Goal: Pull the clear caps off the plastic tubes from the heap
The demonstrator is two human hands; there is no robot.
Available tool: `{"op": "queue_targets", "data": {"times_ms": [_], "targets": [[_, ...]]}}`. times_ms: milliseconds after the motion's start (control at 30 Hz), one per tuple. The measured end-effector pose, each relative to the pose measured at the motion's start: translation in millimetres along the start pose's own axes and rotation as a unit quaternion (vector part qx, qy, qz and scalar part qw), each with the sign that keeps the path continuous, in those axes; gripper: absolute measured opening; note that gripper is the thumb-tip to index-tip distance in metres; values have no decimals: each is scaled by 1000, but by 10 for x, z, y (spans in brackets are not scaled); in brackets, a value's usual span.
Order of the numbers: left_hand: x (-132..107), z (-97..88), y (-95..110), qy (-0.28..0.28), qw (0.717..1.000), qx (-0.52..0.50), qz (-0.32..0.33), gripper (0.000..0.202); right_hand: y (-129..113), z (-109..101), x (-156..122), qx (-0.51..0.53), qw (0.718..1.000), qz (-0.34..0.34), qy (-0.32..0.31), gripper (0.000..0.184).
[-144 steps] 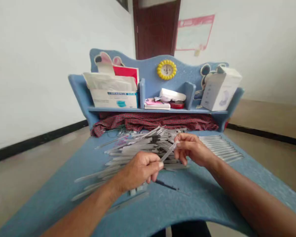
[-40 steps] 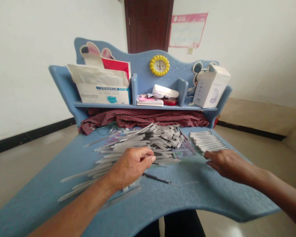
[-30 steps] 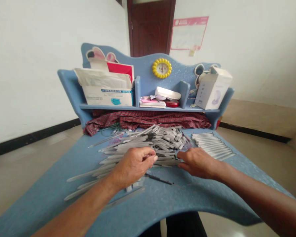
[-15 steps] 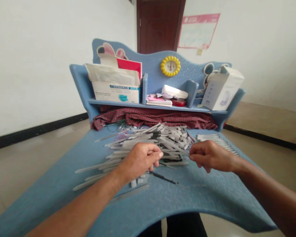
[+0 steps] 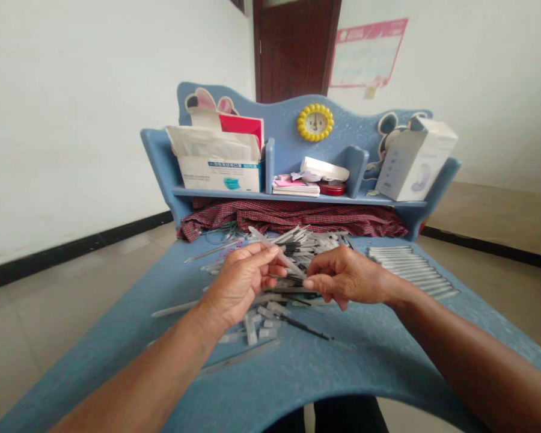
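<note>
A translucent white pen barrel (image 5: 288,260) slants across the middle of the view, its far end pointing up and left. My left hand (image 5: 243,278) is closed on it, thumb laid along the top. At the barrel's lower end, the fingers of my right hand (image 5: 345,275) are pinched together; what they grip is hidden. Behind and beneath both hands spreads a heap of white pen parts (image 5: 293,237) mixed with black pieces. Nearer me lie small clear caps (image 5: 251,329), a thin black refill (image 5: 307,328) and another pale barrel (image 5: 241,357).
Finished-looking pale pens (image 5: 410,270) lie in a neat row at the right of the blue desk (image 5: 342,373). A red checked cloth (image 5: 297,218) is bunched under the shelf, which carries a mask box (image 5: 220,174), a yellow clock (image 5: 315,122) and a white box (image 5: 417,162).
My right hand has moved left to meet the left hand. My left hand has risen and turned, and the pen barrel now shows in it. The camera view has shifted slightly.
</note>
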State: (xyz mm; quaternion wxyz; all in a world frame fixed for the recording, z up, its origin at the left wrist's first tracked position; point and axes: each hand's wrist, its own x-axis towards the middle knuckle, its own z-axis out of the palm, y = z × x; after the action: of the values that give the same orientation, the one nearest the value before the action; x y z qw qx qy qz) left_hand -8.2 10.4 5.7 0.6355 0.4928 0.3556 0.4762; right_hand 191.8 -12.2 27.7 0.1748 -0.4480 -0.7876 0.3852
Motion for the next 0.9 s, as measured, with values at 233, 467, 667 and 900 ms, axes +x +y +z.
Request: {"op": "queue_targets", "data": {"times_ms": [233,467,667,900], "targets": [[70,-107,29,72,997,6,3,9,116,178,53,-394,917,0,-55,17],[71,-86,17,74,997,8,-6,9,95,-2,-34,-377,923,8,-80,19],[105,-146,5,104,994,-40,-6,7,128,-292,-237,-182,974,87,-107,12],[97,-127,9,130,990,-48,-6,9,136,-270,-262,-67,991,82,-79,10]]}}
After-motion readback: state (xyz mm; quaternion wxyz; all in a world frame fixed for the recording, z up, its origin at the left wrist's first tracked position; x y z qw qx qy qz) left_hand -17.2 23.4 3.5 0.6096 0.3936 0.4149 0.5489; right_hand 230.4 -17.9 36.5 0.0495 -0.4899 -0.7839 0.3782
